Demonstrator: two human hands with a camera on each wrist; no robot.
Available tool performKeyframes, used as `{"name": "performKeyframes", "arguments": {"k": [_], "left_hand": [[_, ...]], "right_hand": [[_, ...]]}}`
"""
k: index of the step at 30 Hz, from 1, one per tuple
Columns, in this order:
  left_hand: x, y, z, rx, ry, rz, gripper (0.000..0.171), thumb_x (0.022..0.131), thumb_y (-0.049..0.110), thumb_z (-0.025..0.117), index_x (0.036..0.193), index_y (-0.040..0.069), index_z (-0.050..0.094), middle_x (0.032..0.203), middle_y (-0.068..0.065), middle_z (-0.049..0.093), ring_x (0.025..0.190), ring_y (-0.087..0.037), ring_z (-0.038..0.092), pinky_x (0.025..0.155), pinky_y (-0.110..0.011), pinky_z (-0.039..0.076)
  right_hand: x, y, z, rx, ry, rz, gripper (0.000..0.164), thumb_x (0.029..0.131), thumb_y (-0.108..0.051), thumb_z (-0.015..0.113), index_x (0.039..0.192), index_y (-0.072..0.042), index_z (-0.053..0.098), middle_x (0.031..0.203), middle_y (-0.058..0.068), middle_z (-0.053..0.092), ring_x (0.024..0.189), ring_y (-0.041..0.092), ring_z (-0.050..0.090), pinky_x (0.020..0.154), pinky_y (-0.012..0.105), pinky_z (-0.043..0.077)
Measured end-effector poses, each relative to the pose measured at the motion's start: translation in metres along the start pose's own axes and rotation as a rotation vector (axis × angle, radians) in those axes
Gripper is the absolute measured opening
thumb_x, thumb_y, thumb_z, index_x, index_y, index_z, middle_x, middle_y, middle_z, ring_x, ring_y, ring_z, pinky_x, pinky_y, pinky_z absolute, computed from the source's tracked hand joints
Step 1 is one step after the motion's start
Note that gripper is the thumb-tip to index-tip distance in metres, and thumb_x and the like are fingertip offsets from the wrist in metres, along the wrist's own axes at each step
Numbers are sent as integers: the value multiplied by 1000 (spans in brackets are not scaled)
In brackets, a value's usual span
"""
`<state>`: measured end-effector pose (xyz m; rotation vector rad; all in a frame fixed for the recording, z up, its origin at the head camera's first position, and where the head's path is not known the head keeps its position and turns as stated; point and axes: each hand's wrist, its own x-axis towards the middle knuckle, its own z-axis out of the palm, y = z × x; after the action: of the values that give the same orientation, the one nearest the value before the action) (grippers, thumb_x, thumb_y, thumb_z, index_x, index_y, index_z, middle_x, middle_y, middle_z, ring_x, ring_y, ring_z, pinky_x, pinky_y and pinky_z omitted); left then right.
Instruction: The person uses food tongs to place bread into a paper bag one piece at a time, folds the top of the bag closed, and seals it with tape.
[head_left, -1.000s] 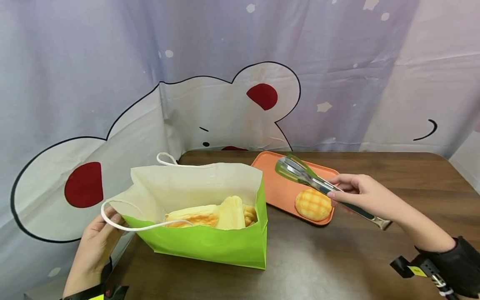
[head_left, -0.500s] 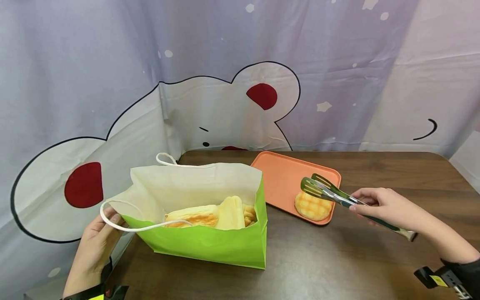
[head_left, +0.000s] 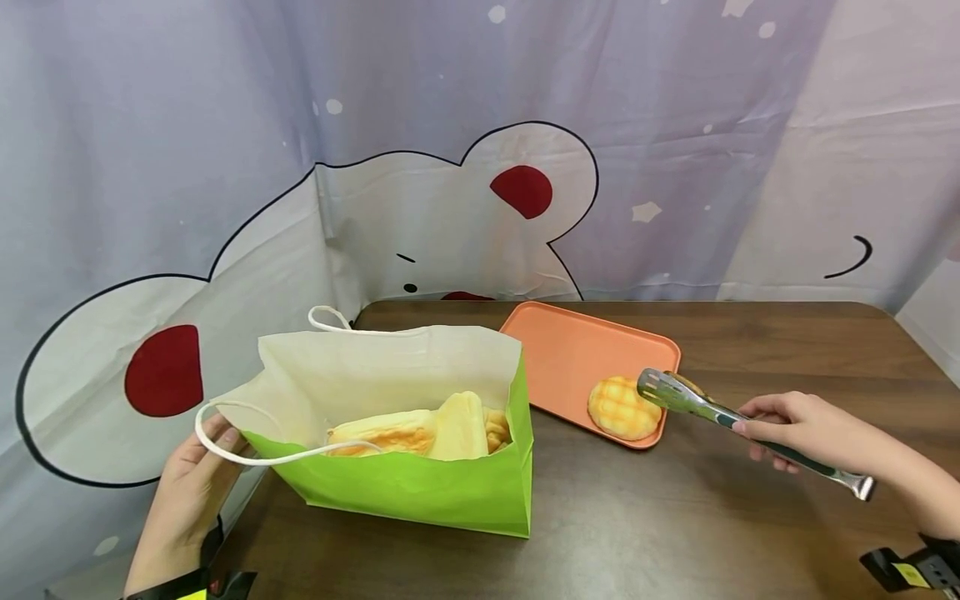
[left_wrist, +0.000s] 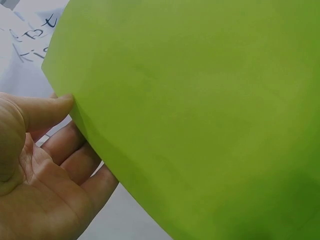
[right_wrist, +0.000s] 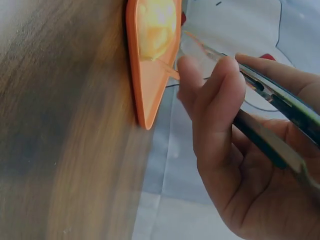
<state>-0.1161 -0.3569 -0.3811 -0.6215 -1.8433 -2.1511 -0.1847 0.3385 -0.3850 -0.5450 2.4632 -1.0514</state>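
Observation:
My left hand (head_left: 197, 475) pinches the left edge of a green paper bag (head_left: 420, 492), thumb on the outer side in the left wrist view. The bag lies tipped with its white-lined mouth wide; several bread pieces (head_left: 457, 429) show inside. In my right hand (head_left: 806, 433) is a pair of tongs (head_left: 697, 404), gripped around the middle. Their slotted green tips overlap the right side of a round bun (head_left: 622, 408) with a yellow grid pattern in the head view. That bun sits at the near right end of an orange tray (head_left: 562, 350).
The wooden table (head_left: 787, 358) runs back to a printed curtain (head_left: 420, 100). White rope handles (head_left: 292, 457) loop from the bag's mouth, one hanging across its front. The bag's right side stands close to the tray's left end.
My right hand has moved right and toward me with the tongs, their tips going from above the tray to the bun's right side. The left hand and bag have stayed put.

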Motion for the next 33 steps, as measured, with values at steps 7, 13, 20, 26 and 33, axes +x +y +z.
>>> {"name": "performKeyframes", "arguments": {"k": [7,13,20,26,33], "left_hand": [[0,0,-1,3,-5,-1,45,104,-11,26,140,-3,51,127,-1,67,112,-8,66,93,-19,52],[-1,0,-2,-30,-22,13,47,103,-12,24,140,-4,51,127,-3,67,112,-9,66,93,-20,53],[0,-1,0,-31,-40,25,47,103,-13,24,140,-4,51,126,-3,68,111,-10,67,93,-21,53],[1,0,0,-53,-43,32,47,103,-12,23,141,-4,50,126,-4,68,111,-10,67,93,-21,53],[0,-1,-2,-50,-57,39,47,103,-13,23,141,-5,49,127,-5,68,112,-11,66,93,-21,53]], "right_hand": [[5,9,-14,188,-171,-4,34,109,-16,38,113,14,55,78,1,67,56,4,60,47,30,53],[18,6,-19,281,-254,-18,39,109,-15,35,117,19,53,79,1,70,57,2,59,49,27,54],[29,3,-26,380,-340,-1,41,110,-16,30,118,17,53,80,0,71,58,1,59,52,20,53],[29,-2,-32,482,-468,27,39,110,-16,30,117,13,56,82,3,74,57,-1,59,53,15,51],[38,10,-22,549,-505,-8,35,109,-12,33,114,11,59,83,-2,72,61,-2,61,55,14,51]]}}
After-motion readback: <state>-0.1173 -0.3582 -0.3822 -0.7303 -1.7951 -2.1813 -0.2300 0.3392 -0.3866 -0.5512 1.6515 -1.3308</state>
